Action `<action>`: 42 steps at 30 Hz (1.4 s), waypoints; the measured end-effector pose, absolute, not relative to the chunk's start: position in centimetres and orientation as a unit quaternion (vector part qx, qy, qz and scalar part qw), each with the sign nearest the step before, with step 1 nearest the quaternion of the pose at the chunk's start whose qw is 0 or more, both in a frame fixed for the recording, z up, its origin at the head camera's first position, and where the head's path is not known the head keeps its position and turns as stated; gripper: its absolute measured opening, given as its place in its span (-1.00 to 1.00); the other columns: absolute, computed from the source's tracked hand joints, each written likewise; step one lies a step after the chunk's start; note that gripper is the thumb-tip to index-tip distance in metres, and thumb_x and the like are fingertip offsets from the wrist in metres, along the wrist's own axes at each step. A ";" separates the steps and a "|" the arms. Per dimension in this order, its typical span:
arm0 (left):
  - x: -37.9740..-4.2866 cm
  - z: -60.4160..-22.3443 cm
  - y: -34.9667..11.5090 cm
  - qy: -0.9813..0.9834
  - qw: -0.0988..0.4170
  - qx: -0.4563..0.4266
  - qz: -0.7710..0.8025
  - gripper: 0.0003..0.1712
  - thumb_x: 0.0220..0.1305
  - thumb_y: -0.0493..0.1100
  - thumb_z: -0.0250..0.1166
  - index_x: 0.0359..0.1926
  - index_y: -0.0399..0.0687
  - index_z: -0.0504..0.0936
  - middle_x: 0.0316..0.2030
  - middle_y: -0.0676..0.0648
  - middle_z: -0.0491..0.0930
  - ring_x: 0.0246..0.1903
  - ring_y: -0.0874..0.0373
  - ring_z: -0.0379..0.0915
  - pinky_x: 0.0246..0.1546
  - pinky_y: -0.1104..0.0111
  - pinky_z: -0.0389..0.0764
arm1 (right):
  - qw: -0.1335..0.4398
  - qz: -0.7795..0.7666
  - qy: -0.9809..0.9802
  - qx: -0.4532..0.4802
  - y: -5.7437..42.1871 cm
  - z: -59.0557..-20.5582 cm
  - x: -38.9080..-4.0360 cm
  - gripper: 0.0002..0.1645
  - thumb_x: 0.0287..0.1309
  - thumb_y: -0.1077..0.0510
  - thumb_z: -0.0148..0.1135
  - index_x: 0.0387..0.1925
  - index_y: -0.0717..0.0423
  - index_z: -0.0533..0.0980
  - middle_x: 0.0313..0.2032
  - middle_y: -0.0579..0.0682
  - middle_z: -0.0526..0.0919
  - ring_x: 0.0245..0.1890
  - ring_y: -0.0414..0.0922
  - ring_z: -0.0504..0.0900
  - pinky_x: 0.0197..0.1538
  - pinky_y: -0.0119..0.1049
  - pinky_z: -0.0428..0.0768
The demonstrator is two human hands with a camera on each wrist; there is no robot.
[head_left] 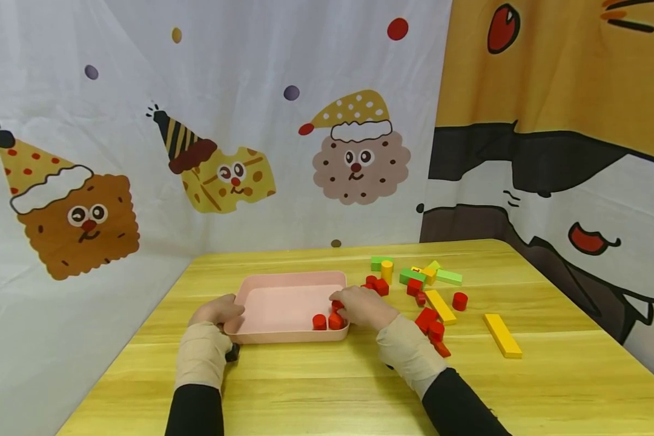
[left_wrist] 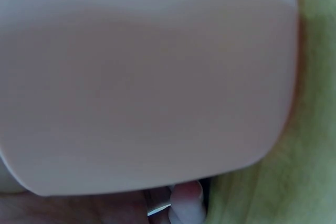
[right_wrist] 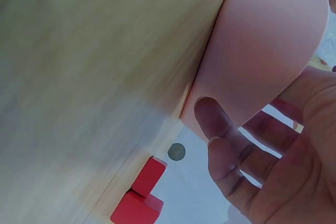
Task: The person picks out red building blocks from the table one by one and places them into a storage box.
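A shallow pink tray [head_left: 283, 337] lies on the table, with several red blocks [head_left: 319, 322] in its front right corner. My left hand [head_left: 217, 310] grips the tray's left side; its fingers are partly hidden by the tray wall [left_wrist: 157, 103] in the left wrist view. My right hand [head_left: 366, 306] reaches over the right rim, thumb and forefinger around a red block [head_left: 337, 305] just inside. In the right wrist view, the outer fingers of the right hand [right_wrist: 283, 150] curl outside the tray wall [right_wrist: 252, 51]; the block is hidden there.
Right of the tray lie loose red blocks [head_left: 426, 320], long yellow blocks [head_left: 502, 335], a yellow cylinder [head_left: 387, 272] and green blocks [head_left: 412, 276]. A red cylinder [head_left: 460, 301] stands apart from them. Behind the wooden table [head_left: 305, 387] hangs a printed curtain [head_left: 283, 224].
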State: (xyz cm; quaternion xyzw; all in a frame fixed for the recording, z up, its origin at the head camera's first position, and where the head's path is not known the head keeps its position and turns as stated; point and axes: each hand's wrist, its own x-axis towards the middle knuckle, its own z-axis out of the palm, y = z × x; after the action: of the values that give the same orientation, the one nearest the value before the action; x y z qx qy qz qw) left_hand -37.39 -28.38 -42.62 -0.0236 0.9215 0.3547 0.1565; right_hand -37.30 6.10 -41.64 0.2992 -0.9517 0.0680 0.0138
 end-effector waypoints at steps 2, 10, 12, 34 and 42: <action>-37.4 -42.6 -28.4 0.921 0.157 -0.022 0.355 -0.37 0.34 -0.15 0.02 0.31 -0.42 0.13 0.24 -0.50 0.17 0.17 -0.30 0.15 0.18 -0.08 0.28 | 0.013 0.070 -0.952 0.299 6.1 -41.6 -37.3 -0.57 0.18 0.14 0.23 0.11 -0.01 0.51 -0.10 -0.07 0.64 -0.27 -0.15 0.52 -0.12 -0.19 0.58; -37.3 -42.6 -28.4 0.924 0.153 -0.019 0.351 -0.41 0.35 -0.16 0.01 0.29 -0.42 0.16 0.18 -0.46 0.25 0.04 -0.21 0.25 0.04 0.00 0.39 | 0.020 0.080 -0.954 0.288 6.3 -40.6 -37.0 -0.57 0.18 0.09 0.24 0.11 -0.05 0.52 -0.01 -0.06 0.62 -0.15 -0.14 0.54 -0.04 -0.17 0.57; -37.3 -42.6 -28.4 0.923 0.155 -0.020 0.351 -0.39 0.35 -0.15 0.01 0.30 -0.42 0.14 0.20 -0.47 0.22 0.07 -0.22 0.23 0.07 -0.02 0.37 | 0.024 0.086 -0.953 0.290 6.5 -40.3 -37.0 -0.59 0.20 0.09 0.23 0.11 -0.04 0.52 0.01 -0.04 0.62 -0.15 -0.14 0.54 -0.04 -0.18 0.57; -37.4 -42.4 -28.3 0.930 0.153 -0.010 0.334 -0.40 0.35 -0.14 0.01 0.28 -0.45 0.17 0.20 -0.49 0.23 0.10 -0.26 0.22 0.13 -0.06 0.33 | 0.048 0.142 -0.957 0.250 11.7 -38.8 -38.9 -0.64 0.23 0.15 0.17 0.06 0.10 0.51 0.00 0.07 0.61 -0.12 -0.05 0.57 -0.02 -0.08 0.56; -37.2 -42.3 -28.2 0.927 0.158 -0.016 0.339 -0.34 0.37 -0.13 -0.01 0.34 -0.44 0.07 0.28 -0.52 0.11 0.22 -0.35 0.09 0.22 -0.11 0.23 | 0.044 0.129 -0.965 0.226 13.3 -40.1 -40.3 -0.67 0.19 0.20 0.21 0.01 0.16 0.55 -0.04 0.10 0.63 -0.10 0.00 0.56 0.01 -0.05 0.55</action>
State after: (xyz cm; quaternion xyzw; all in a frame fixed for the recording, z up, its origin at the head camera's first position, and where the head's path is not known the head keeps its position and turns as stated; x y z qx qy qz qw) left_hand -37.23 -28.19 -42.34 -0.0156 0.9274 0.3387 0.1582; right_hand -40.25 13.35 -40.08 0.2260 -0.9645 0.1292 0.0435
